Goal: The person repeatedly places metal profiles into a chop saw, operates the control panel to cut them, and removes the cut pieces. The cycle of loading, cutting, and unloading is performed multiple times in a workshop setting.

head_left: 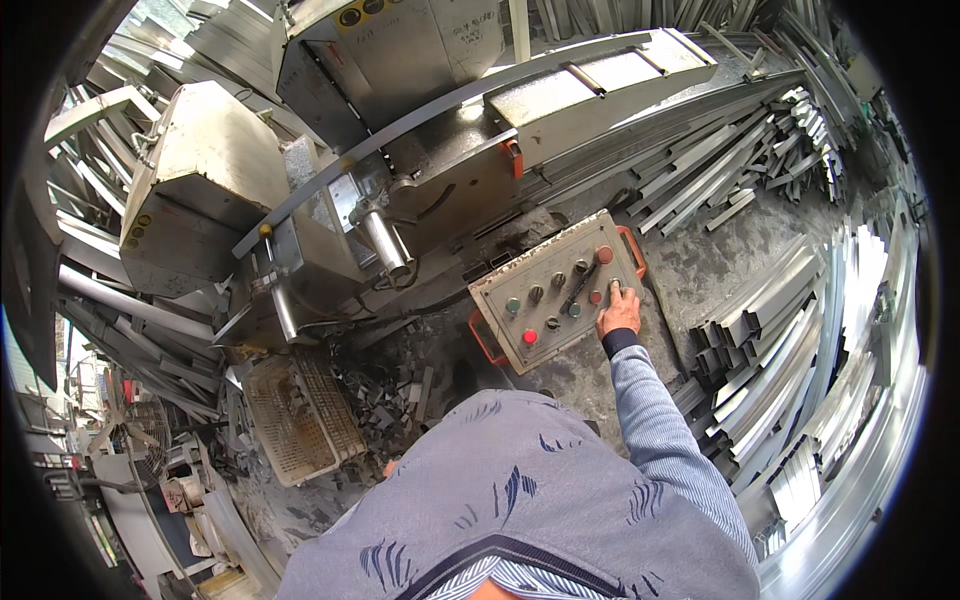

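Observation:
My right hand reaches onto the right end of a control box with a worn beige panel. Its fingers are stretched out, holding nothing, and a fingertip rests at a button near the panel's right edge. Red, green and black buttons and knobs cover the panel, including a red button at the lower left. An orange handle is fixed at each end. Only a sliver of my left hand shows past my shirt; its fingers are mostly hidden. A long metal profile lies across the machine beyond, under two upright cylinders.
Two large metal machine housings stand at the far left. A dirty plastic crate sits on the floor at left, beside scattered metal offcuts. Stacks of long metal profiles fill the right side, with more piled at the far right.

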The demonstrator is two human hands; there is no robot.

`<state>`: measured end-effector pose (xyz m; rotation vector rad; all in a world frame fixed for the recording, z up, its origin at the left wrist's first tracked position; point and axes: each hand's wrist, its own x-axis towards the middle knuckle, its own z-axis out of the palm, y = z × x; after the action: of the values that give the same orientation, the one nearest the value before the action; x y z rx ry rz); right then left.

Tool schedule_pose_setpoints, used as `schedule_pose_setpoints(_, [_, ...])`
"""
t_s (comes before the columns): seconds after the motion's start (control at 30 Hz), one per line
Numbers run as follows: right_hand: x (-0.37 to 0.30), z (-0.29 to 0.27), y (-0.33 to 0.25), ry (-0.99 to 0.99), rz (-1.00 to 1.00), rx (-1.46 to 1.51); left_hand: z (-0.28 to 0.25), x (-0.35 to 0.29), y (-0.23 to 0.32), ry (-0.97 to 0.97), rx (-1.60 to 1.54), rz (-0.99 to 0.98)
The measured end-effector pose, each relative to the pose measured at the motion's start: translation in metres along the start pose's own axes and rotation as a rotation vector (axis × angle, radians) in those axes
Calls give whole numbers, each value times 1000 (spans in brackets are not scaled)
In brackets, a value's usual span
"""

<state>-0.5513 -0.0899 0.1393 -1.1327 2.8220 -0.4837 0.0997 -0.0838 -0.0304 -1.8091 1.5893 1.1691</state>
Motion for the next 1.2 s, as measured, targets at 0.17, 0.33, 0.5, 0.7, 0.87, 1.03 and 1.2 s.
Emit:
schedule_pose_setpoints(0.17, [6, 3, -4, -8, 37, -57, -8, 32, 2, 7, -124, 109])
schedule_pose_setpoints(0.33, [11, 1, -5, -55, 59, -101, -40, 36, 112, 127, -343, 305])
schedule_pose_setpoints(0.5, [12, -4, -11, -91, 103, -124, -82, -18, 192, 14, -560, 461])
schedule_pose_setpoints(0.7, [12, -2, -10, -113, 108, -152, -81, -4, 146, 110, -179, 595])
schedule_pose_setpoints(0.87, [17, 3, -2, -183, 90, -185, -62, -25, 83, 133, -137, 220])
schedule_pose_setpoints(1.03, [18, 10, 6, -234, 69, -251, -61, -53, 70, 57, -383, -60])
schedule_pose_setpoints(1.2, [17, 11, 7, -218, 51, -258, -47, -47, 79, 124, -367, 67])
